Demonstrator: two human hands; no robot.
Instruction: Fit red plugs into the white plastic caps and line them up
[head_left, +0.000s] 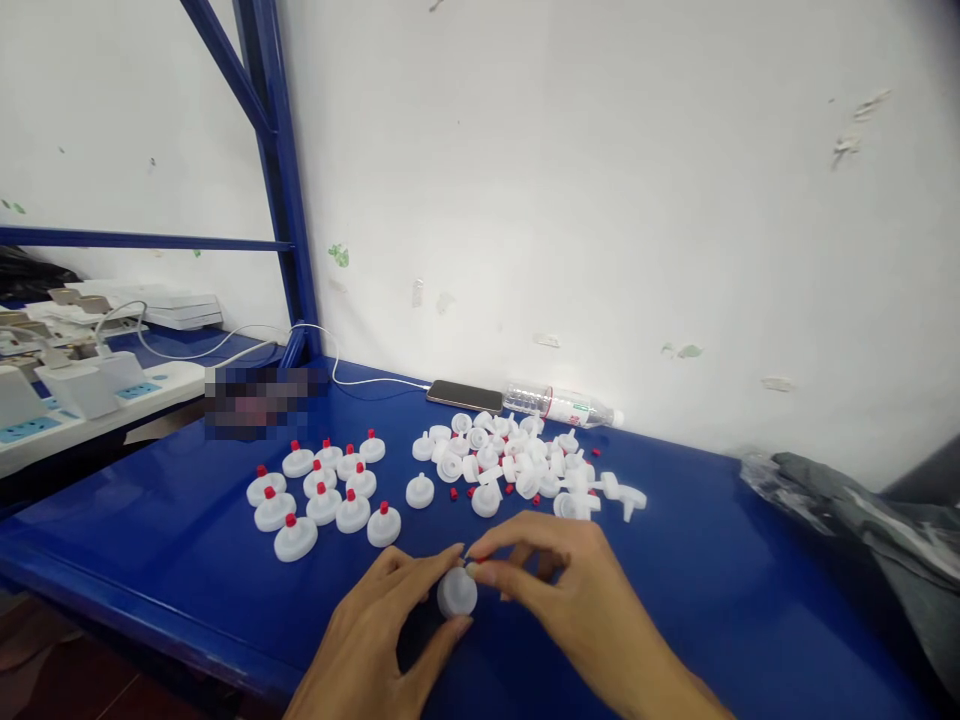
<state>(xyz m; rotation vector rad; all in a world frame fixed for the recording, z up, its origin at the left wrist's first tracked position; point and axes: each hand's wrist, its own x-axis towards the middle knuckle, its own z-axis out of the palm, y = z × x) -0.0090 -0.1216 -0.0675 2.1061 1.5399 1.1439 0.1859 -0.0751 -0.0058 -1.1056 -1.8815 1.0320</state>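
Near the front of the blue table, my left hand (390,610) is closed around the rim of a white plastic nozzle cap (457,592), its round base turned toward me. My right hand (555,570) pinches a small red tip cap (481,562) between thumb and forefinger, close to the white cap's upper side. Fingers mostly cover the red piece, so I cannot tell whether it touches the nozzle. Ahead of my hands lies a loose pile of white nozzle caps (527,470), with small red tip caps (454,494) scattered among them. One nozzle cap (420,490) without red stands apart.
At left, several white caps with red tips (296,538) stand upright in rows. Behind the pile lie a phone (465,396) on a cable and a plastic bottle (566,406). A power strip (172,385) is far left, dark fabric (840,500) at right. The wall (600,200) bounds the table.
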